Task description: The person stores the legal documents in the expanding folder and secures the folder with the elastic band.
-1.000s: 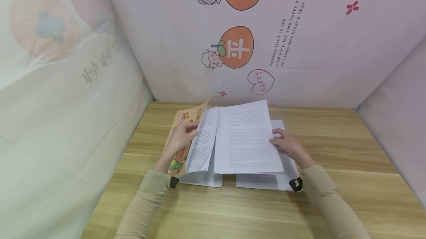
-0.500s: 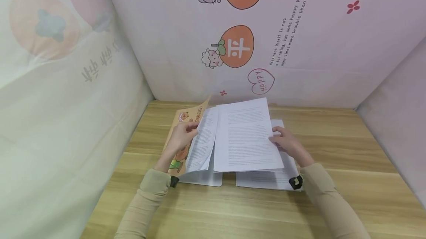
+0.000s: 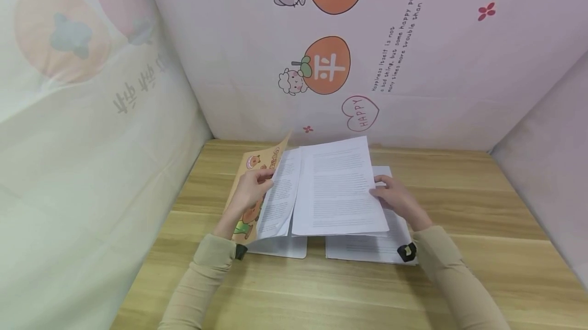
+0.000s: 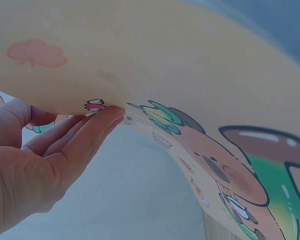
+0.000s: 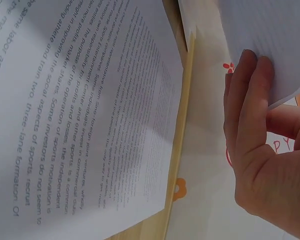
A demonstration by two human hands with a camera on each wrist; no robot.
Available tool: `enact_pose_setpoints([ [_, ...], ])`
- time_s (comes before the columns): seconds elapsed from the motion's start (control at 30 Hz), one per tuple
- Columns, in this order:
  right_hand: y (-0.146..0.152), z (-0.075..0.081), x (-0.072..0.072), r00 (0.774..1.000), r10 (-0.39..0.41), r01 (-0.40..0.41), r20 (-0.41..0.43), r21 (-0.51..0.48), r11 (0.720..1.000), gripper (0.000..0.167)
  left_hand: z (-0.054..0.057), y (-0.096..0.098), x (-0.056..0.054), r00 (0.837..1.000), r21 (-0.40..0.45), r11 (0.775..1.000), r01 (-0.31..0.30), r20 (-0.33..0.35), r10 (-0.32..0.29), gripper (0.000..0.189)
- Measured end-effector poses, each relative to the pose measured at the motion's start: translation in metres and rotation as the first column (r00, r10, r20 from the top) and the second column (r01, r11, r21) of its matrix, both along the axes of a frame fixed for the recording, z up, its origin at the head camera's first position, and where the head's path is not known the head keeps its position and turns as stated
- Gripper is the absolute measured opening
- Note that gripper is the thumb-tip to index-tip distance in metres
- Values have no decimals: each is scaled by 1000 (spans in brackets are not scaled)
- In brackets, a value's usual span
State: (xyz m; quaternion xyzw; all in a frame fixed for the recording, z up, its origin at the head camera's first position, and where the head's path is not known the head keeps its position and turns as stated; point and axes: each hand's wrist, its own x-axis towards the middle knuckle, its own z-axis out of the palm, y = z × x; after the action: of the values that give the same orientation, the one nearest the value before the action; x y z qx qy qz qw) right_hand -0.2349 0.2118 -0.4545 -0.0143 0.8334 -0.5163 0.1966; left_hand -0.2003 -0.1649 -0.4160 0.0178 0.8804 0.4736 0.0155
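"Pinching what, that left hand [image 3: 250, 187]?"

"The edge of the orange cover [image 3: 253, 160] with cartoon bears. I can't tell whether any printed pages [image 3: 281, 192] are caught too; they slope just right of the fingers."

"Why grip it there?"

"Probably to stop it dropping over the pages. It stands tilted, and I'd guess it would flop if let go."

"And the right hand [image 3: 396, 197]?"

"Thumb and fingers pinch the right edge of a raised sheet [image 3: 342, 187], perhaps with another beneath; it stretches leftward from the fingertips. Holding only the edge leaves most of the print uncovered and the paper lifted off the lower stack [image 3: 363, 248], which lies below those fingers on the wooden table [image 3: 353, 294]."

"What do the wrist views add?"

"The left one shows the cover curving above the fingertips, which the head view flattens. The right one shows fingers pressed together on one face of the sheet, thumb behind, and makes English lines about sports and profits legible below them, seemingly on the lower stack. Only the head view shows both hands together."
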Motion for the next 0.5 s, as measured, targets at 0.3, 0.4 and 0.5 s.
enact_pose_setpoints([
  [0.3,-10,-4,0,1000,-12,12,-3,-11,1000,46,0,0,0,1000,2,1000,3,0,-3,43],
  [0.4,-13,-4,0,1000,-7,7,-10,-1,1000,47,0,0,0,1000,10,1000,5,-1,-5,42],
  [0.5,-16,-4,-1,1000,3,-3,-18,14,1000,48,0,0,0,1000,19,1000,7,2,-7,41],
])
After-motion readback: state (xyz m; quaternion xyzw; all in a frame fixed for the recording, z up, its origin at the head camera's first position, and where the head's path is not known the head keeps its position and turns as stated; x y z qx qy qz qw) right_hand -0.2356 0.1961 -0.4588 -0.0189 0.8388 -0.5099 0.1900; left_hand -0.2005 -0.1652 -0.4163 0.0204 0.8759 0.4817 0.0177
